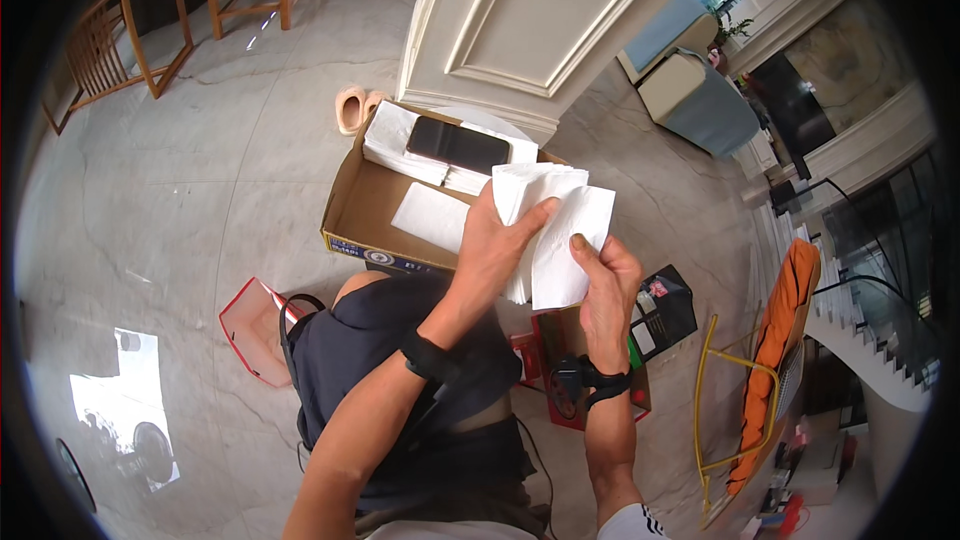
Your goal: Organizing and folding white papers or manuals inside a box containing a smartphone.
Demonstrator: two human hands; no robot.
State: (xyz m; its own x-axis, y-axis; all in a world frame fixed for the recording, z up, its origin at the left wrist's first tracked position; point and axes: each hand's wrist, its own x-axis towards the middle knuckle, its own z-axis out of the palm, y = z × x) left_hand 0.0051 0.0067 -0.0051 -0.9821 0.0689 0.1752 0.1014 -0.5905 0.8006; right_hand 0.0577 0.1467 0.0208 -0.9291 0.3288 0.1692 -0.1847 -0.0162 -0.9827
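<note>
A thick stack of white paper sheets (517, 191), perhaps napkins or envelopes, is gripped in my left hand (491, 240). Between thumb and fingers, my right hand (609, 277) pinches one white sheet (574, 247) at the stack's right side. Just beyond my knees is a shallow cardboard box (349, 199). Along its far side lie more white stacks (397, 139), with a dark smartphone (459, 144) resting on top. A flat white piece (431, 216) lies on the box bottom, partly hidden by my left hand.
An open red-edged box (259, 334) stands on the floor at left. Right of my legs are a red box (559, 409) and a black package (664, 311). Pink slippers (351, 111) sit by the panelled wall (525, 22). An orange-cushioned folding chair (776, 360) is at right.
</note>
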